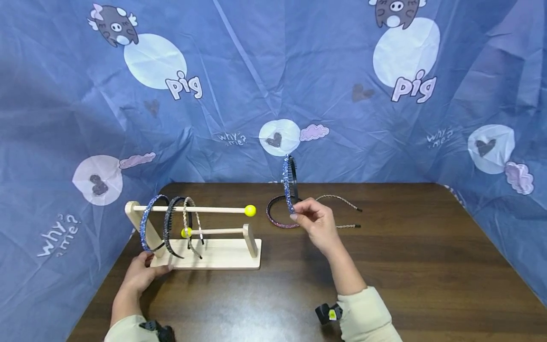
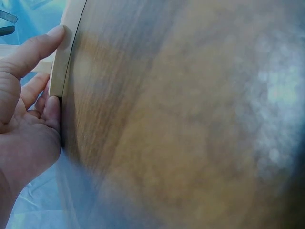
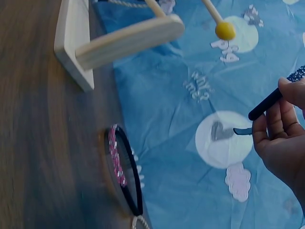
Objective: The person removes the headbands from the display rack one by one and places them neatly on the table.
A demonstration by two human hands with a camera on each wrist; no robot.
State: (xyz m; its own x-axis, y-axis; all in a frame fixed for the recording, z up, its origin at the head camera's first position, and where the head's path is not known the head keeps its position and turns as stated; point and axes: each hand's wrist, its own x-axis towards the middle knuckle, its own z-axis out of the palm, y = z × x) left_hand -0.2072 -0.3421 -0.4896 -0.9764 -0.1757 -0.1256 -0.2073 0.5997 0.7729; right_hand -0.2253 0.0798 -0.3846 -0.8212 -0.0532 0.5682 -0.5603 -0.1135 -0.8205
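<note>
A pale wooden headband rack [image 1: 231, 254] with two horizontal rods and yellow ball ends stands at the left of the table. My left hand [image 1: 141, 275] grips the left end of its base; in the left wrist view the thumb [image 2: 43, 47] lies along the base edge. On the upper rod hang a blue glitter headband [image 1: 145, 227], a dark headband [image 1: 167, 228] and a braided gold one [image 1: 185, 219]. Right of the rack, my right hand [image 1: 318, 223] pinches another blue glitter headband [image 1: 286, 178] by its lower part, holding it upright above the table.
Behind the right hand, a pink glitter headband [image 1: 278, 224] and a braided headband [image 1: 342, 198] lie on the dark wooden table [image 1: 427, 266]. Blue printed cloth [image 1: 239, 95] hangs behind and along both sides.
</note>
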